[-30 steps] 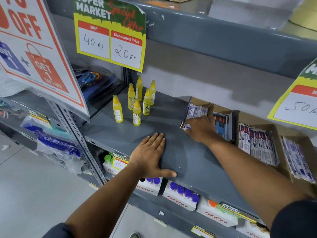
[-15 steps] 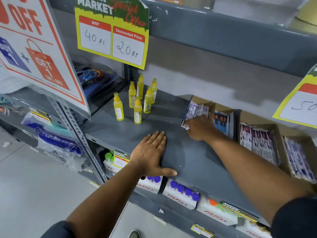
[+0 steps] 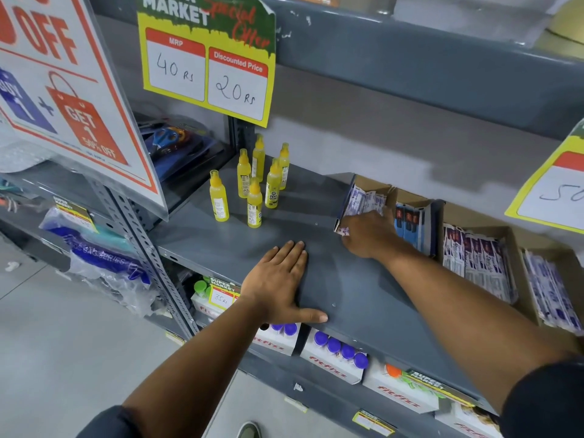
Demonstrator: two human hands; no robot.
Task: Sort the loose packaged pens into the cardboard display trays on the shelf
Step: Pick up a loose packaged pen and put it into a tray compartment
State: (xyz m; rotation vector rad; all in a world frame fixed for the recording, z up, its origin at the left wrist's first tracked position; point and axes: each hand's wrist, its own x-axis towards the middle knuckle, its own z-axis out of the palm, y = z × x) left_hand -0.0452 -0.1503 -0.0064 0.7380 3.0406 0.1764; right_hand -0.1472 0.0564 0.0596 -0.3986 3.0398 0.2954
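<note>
Several cardboard display trays stand in a row on the grey shelf [image 3: 347,289]. The leftmost tray [image 3: 374,182] holds white and purple packaged pens [image 3: 363,200]. My right hand [image 3: 368,233] rests on the front of those packs, fingers curled over them. The tray beside it [image 3: 417,202] holds blue packs [image 3: 409,222]. Farther right, a wider tray [image 3: 493,230] carries white and maroon packs [image 3: 474,260], and the last tray [image 3: 565,257] has white and blue packs [image 3: 553,289]. My left hand [image 3: 281,279] lies flat on the bare shelf, palm down, holding nothing.
Several yellow glue bottles [image 3: 252,184] stand at the left back of the shelf. A yellow price card [image 3: 205,64] hangs above them, another [image 3: 556,197] at the right. White Fitfizz boxes [image 3: 335,358] fill the shelf below. A large offer sign [image 3: 63,90] leans at the left.
The view has shifted slightly. My right hand stays on the packs in the leftmost tray, and my left hand has not moved from the shelf.
</note>
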